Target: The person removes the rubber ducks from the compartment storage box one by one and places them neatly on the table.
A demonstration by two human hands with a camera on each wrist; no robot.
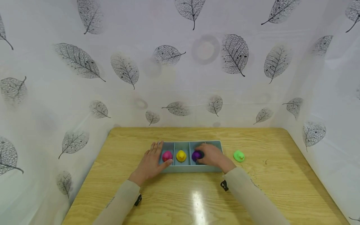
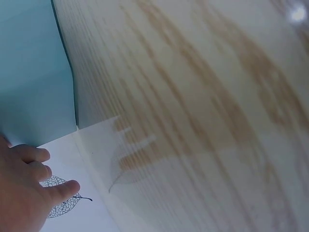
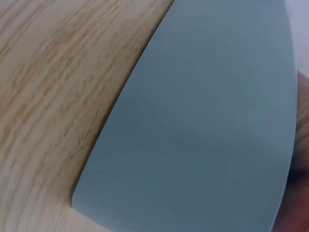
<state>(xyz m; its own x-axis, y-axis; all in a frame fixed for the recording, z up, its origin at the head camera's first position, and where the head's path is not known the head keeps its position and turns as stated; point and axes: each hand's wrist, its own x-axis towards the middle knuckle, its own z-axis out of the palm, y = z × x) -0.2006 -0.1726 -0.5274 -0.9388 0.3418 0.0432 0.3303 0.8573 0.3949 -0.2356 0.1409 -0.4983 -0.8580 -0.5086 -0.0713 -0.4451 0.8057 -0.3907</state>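
Observation:
A grey-blue divided box [image 1: 194, 169] stands on the table with several compartments in a row. My left hand [image 1: 150, 162] rests along its left end, fingers extended and thumb over the front rim beside a pink toy duck [image 1: 167, 155]. A yellow toy duck [image 1: 181, 155] sits in the neighbouring compartment. Further right, my right hand [image 1: 212, 155] reaches in from above and grips a purple toy duck [image 1: 196, 155] between thumb and fingers. The box wall [image 3: 193, 125] hides most of that hand in the right wrist view. The left wrist view catches the left fingers [image 2: 60, 192] by the box corner.
On the wooden table [image 1: 180, 193], a green toy duck [image 1: 239, 156] sits to the right of the box. White sheeting [image 1: 180, 84] printed with dark leaves hangs behind the table and along both sides.

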